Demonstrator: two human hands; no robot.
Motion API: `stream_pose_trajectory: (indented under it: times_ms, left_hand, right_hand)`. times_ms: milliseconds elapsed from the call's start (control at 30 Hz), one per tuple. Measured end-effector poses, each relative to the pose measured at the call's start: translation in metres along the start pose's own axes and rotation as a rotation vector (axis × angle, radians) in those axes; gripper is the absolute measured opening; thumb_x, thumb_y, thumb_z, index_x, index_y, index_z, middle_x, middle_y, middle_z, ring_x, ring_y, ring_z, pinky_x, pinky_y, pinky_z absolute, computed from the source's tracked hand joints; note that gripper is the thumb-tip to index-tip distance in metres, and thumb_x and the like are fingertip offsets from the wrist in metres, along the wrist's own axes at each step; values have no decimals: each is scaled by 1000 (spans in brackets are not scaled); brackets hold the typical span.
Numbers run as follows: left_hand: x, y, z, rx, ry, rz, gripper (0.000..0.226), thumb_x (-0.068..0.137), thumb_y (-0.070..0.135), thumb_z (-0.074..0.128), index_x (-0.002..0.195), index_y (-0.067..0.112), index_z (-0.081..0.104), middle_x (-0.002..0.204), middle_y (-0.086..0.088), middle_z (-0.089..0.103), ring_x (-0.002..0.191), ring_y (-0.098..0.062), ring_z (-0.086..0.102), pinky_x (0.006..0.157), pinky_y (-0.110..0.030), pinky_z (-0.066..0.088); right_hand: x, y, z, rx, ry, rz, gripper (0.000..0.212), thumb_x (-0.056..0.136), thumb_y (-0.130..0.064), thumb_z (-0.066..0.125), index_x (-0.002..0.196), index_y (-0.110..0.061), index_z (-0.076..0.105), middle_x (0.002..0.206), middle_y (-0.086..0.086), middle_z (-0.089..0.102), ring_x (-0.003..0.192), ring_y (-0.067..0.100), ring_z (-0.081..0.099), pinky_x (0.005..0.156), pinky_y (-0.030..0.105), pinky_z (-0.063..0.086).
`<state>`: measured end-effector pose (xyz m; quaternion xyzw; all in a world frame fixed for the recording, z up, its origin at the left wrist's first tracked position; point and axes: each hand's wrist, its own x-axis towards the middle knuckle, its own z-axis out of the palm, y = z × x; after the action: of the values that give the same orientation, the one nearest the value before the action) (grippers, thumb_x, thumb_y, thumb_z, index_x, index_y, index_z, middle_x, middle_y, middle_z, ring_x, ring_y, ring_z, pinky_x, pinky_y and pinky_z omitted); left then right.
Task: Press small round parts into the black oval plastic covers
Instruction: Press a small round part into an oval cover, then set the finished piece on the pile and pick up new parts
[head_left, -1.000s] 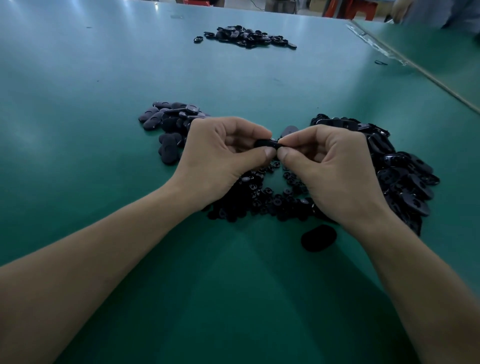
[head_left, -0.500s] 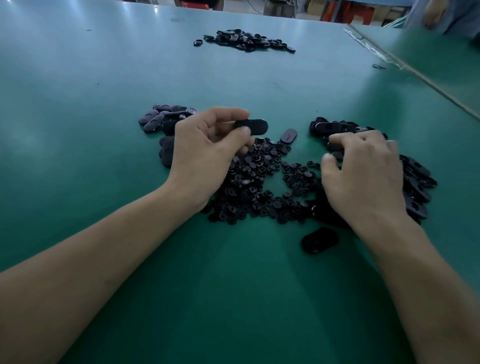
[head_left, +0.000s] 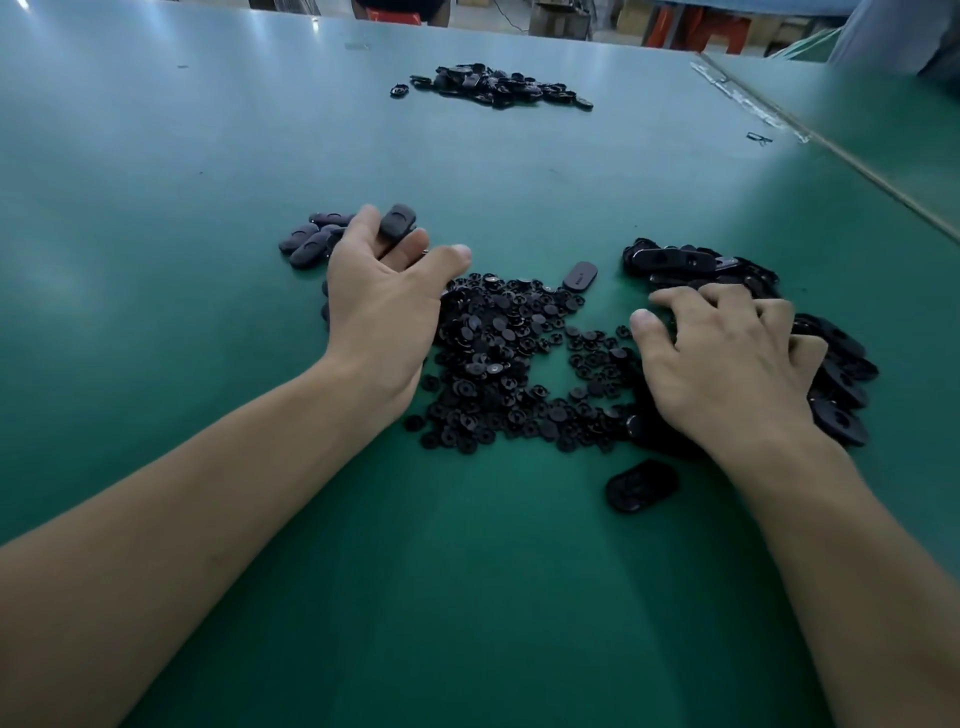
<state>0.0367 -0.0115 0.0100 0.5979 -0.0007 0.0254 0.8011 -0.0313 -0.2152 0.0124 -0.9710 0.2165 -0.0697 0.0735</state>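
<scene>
My left hand reaches over the left pile of dark oval covers. Its thumb is spread away, and one oval cover lies at the tips of its loosely extended fingers. My right hand rests palm down with bent fingers on the right heap of black oval covers; whether anything is under the fingers is hidden. A heap of small round parts lies between my hands.
One loose oval cover lies beyond the round parts and another lies near my right wrist. A further pile of black parts sits far back on the green table. A second table edge runs along the right.
My hands, which pinched one cover together, have separated. The left hand carried the cover left toward the left pile and opened its thumb; the right hand dropped onto the right heap.
</scene>
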Motion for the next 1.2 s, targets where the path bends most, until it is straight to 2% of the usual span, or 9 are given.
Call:
stream_pose_trajectory:
  times_ms: [67, 133, 200, 333, 500, 600, 733, 867, 1200]
  left_hand:
    - [-2, 0, 0, 36, -3, 5, 71, 68, 15, 75, 127, -12, 45, 115, -20, 55, 113, -16, 58, 110, -37, 46]
    - [-3, 0, 0, 69, -7, 8, 97, 71, 15, 76, 146, -13, 22, 137, -29, 48, 130, -20, 53, 111, -38, 45]
    - [-4, 0, 1, 97, 0, 25, 105, 73, 15, 77, 155, -2, 14, 142, -19, 48, 131, -14, 52, 110, -36, 45]
    - [-4, -3, 2, 159, 18, 93, 103, 67, 24, 76, 156, 11, 25, 149, -7, 42, 123, -3, 56, 102, -30, 51]
    - [-8, -5, 2, 185, -102, 219, 39, 81, 7, 74, 119, 11, 65, 108, -3, 68, 96, -8, 66, 91, -27, 54]
    - [-12, -6, 4, 168, -193, 252, 15, 80, 5, 73, 93, 14, 72, 82, 3, 73, 76, -17, 69, 82, -35, 59]
    - [-15, -6, 6, 145, -279, 267, 9, 82, 2, 71, 86, 9, 72, 74, 3, 72, 67, -14, 68, 78, -39, 62]
    - [-15, -7, 6, 137, -301, 270, 12, 85, -3, 70, 86, 8, 71, 74, 3, 71, 67, -13, 68, 79, -43, 62]
    - [-14, -7, 4, 170, -328, 261, 11, 86, -2, 70, 86, 9, 72, 74, 2, 71, 67, -15, 69, 77, -40, 63]
  right_hand:
    - [0, 0, 1, 8, 9, 9, 44, 101, -57, 28, 139, -41, 45, 153, 5, 29, 139, 29, 19, 110, 51, 17]
    - [1, -1, 2, -19, -18, 12, 49, 101, -59, 23, 148, -46, 30, 160, 9, 17, 144, 30, 13, 112, 52, 14]
    - [2, -1, 2, -58, -55, 7, 55, 100, -61, 18, 152, -44, 24, 164, 8, 13, 146, 29, 10, 113, 52, 12]
    - [1, -1, 2, -44, -26, -20, 51, 102, -56, 22, 147, -38, 39, 161, 1, 28, 145, 27, 20, 111, 50, 16]
    - [-1, -2, 0, 53, 218, -84, 27, 102, -38, 40, 109, -24, 62, 111, 3, 63, 112, 30, 49, 90, 43, 27]
    - [-1, -3, -1, 62, 188, -45, 36, 102, -40, 41, 134, -27, 51, 132, 9, 50, 127, 32, 37, 100, 47, 26]
    - [0, -1, 2, -7, 20, -15, 50, 104, -45, 30, 152, -30, 35, 156, 4, 35, 143, 28, 23, 110, 49, 17]
    - [-1, -2, 2, 40, 127, -71, 38, 103, -32, 38, 138, -37, 54, 137, 0, 55, 129, 30, 41, 102, 45, 26]
    - [-3, -4, -3, 176, 257, -120, 30, 96, -19, 61, 125, -26, 65, 117, 8, 64, 115, 34, 54, 97, 47, 39]
